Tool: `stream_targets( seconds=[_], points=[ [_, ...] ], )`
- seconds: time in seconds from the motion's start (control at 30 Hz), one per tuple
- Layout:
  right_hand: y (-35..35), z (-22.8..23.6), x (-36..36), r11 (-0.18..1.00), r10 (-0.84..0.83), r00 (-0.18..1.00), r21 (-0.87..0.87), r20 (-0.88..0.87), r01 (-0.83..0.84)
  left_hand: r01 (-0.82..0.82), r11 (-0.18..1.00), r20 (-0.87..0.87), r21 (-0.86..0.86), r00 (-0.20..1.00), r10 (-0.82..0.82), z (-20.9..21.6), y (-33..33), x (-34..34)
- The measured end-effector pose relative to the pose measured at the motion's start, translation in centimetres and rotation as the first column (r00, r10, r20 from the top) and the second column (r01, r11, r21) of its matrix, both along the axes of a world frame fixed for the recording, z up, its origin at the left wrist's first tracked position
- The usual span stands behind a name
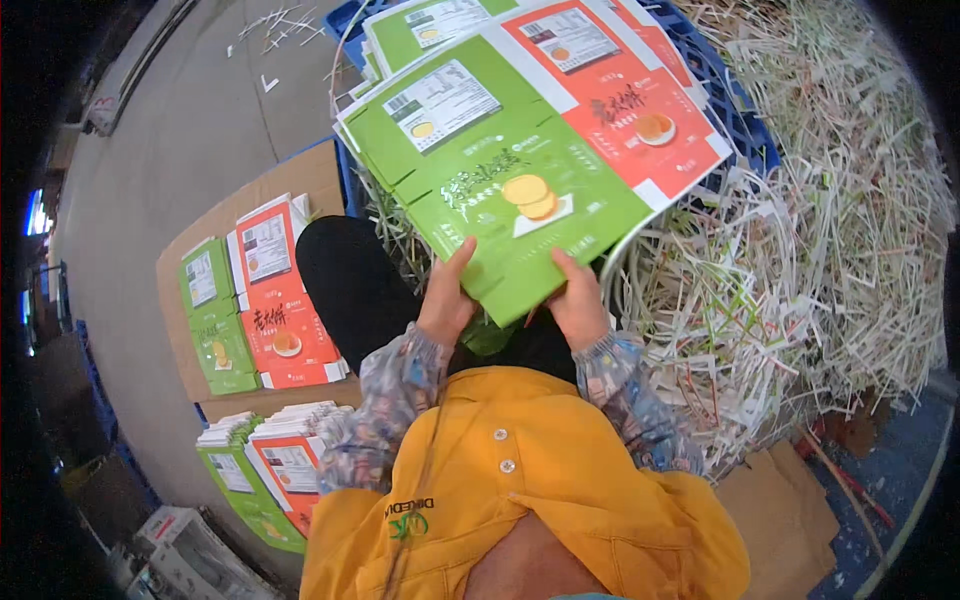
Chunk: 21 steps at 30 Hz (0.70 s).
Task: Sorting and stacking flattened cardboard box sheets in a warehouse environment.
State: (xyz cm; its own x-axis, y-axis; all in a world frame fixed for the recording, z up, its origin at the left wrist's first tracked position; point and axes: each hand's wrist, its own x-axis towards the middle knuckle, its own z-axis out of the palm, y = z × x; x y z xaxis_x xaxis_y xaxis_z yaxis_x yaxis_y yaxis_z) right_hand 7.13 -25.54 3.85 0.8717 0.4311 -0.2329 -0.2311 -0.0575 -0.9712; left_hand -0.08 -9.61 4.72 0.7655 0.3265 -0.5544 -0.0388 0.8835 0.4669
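Observation:
Before me is a flat printed carton sheet [480, 165], green on one half and orange-red on the other, with cookie pictures and white label panels. My left hand [450, 298] grips its near edge, thumb on top and fingers hidden beneath. A little to the right, my right hand [580, 303] pinches the same green edge in the same way. The sheet tilts away from me, its far part over more green and red carton sheets [395, 38]. Whether I hold one sheet or several layers, I cannot tell.
A blue plastic crate [762, 135] lies under the far sheets. Shredded paper strips [810, 230] are heaped on the right. To my left, stacked green and red cartons [288, 310] rest on brown cardboard [180, 265], with another stack [245, 490] nearer. My knee [350, 285] sits between.

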Motion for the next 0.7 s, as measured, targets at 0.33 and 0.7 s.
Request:
stream_targets(
  seconds=[0.33,0.7],
  points=[
    [-8.9,-1.1,10.0,0.876,-0.47,0.872,0.045,-0.137,0.48,0.019,0.983,-0.067,0.184,0.998,-0.007,-2.3,2.4,-0.3],
    [-5.9,-5.4,17.5,0.881,-0.336,0.913,0.265,-0.233,0.392,0.142,0.914,-0.221,0.38,0.973,-0.06,0.8,6.0,-1.7]
  ],
)
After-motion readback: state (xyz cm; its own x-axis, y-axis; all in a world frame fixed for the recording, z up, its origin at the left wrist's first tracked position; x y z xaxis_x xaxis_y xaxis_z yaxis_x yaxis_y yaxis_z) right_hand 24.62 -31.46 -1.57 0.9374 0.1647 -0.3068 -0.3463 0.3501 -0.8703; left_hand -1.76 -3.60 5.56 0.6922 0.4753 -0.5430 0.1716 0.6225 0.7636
